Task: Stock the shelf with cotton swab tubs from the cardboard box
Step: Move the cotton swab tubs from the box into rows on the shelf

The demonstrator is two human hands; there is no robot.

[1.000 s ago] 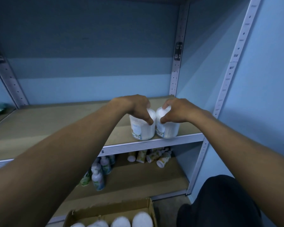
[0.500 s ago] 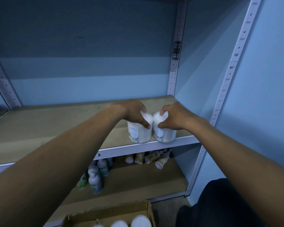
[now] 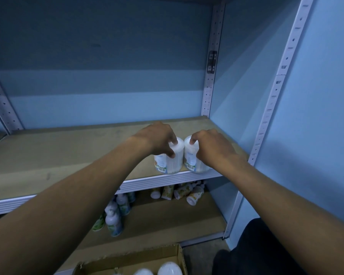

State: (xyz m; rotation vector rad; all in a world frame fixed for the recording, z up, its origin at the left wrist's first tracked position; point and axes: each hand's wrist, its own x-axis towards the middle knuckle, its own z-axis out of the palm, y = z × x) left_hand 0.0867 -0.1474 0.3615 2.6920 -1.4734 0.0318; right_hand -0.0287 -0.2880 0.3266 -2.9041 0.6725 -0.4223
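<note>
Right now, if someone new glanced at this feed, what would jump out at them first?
Two white cotton swab tubs, the left tub and the right tub, stand side by side at the front right edge of the middle shelf, gripped by the left hand and the right hand. Below, small bottles crowd the lower shelf, and the cardboard box at bottom centre shows more tub lids.

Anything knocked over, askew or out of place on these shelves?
Yes: on the lower shelf, several small bottles at the back right lie toppled in a heap. The two tubs being set down stand upright.
</note>
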